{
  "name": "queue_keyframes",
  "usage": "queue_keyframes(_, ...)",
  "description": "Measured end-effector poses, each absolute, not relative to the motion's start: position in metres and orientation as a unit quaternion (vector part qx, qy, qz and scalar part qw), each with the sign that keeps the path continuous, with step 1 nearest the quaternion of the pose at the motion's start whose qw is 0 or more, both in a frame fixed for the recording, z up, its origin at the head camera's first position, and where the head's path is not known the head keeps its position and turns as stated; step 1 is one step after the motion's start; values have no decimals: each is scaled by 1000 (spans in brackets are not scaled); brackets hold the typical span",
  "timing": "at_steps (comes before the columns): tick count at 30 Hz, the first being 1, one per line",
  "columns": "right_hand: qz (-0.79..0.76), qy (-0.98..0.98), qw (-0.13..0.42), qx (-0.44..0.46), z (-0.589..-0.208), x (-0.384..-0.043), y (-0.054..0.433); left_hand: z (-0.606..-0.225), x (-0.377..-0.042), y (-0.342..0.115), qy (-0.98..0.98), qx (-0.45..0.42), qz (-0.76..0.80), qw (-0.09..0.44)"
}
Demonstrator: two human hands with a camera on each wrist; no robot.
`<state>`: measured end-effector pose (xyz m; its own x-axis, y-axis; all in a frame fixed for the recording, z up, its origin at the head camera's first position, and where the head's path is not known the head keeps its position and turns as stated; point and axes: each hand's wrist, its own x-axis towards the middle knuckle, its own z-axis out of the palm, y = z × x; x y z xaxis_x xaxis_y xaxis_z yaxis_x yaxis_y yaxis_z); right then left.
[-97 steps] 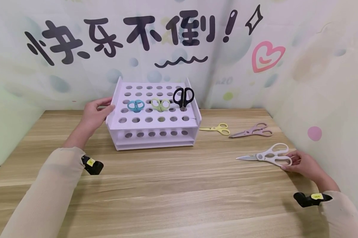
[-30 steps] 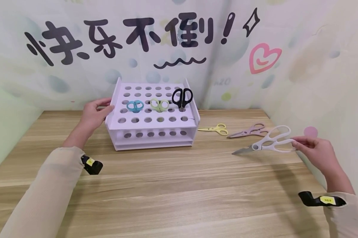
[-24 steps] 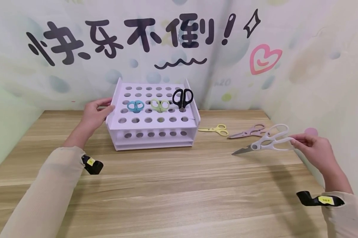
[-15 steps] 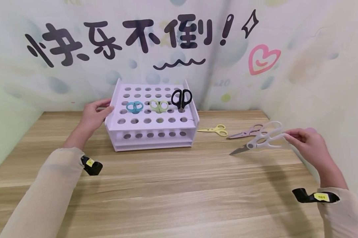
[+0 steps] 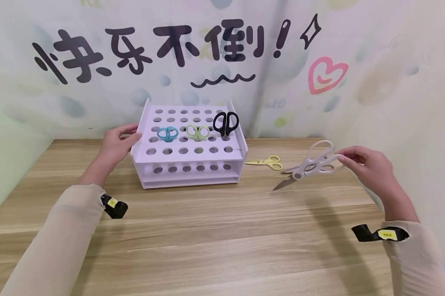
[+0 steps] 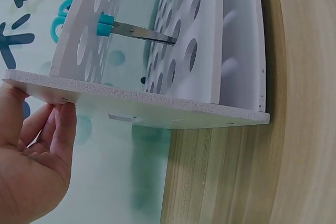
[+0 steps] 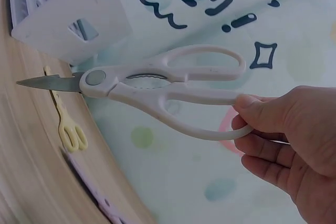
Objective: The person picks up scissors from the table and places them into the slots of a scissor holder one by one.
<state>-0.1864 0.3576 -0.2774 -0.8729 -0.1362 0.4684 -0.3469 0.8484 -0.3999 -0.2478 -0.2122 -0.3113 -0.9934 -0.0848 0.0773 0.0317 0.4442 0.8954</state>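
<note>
My right hand (image 5: 368, 166) pinches one handle loop of white-handled kitchen scissors (image 7: 142, 85) between thumb and fingers. Those scissors hang tilted over the right side of the table, blades pointing down and left. They overlap the mauve scissors (image 5: 327, 167) in the head view. My left hand (image 5: 117, 144) grips the left side panel of a white rack with rows of round holes (image 6: 142, 98); in the left wrist view its fingertips rest against the panel's outer face. Teal (image 5: 167, 133), light-green (image 5: 198, 132) and black scissors (image 5: 225, 124) stand in the rack, handles up.
Yellow scissors (image 5: 272, 162) lie on the wooden table (image 5: 193, 238), just right of the rack. A printed cloth backdrop (image 5: 274, 102) rises behind the table and along both sides. Each sleeve carries a black wrist camera (image 5: 114, 206) with a yellow label.
My right hand has lifted the white-handled kitchen scissors off the table and carried them left and farther back, tips down, to overlap the mauve scissors. My left hand stays at the rack.
</note>
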Motion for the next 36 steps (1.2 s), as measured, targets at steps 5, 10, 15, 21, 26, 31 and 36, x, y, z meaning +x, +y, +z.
queue_keyframes(5,262,-924,222,168,-271,-190,341,-310,-247,-211,-846,17,-530,57)
queue_keyframes(10,256,-912,236,216,-264,-198,325,-309,-247,-211,-843,17,-533,64)
queue_keyframes(15,252,-911,229,233,-255,-206,310,-309,-247,-211,-847,19,-528,63)
queue_keyframes(21,264,-903,226,253,-245,-213,291,-310,-247,-211,-847,25,-528,53)
queue_keyframes(26,273,-896,222,271,-236,-220,274,-310,-248,-211,-850,26,-524,50)
queue_keyframes(31,276,-893,222,279,-229,-226,257,-311,-249,-211,-851,24,-523,51)
queue_keyframes(36,272,-889,222,293,-223,-232,242,-311,-249,-211,-849,22,-525,54)
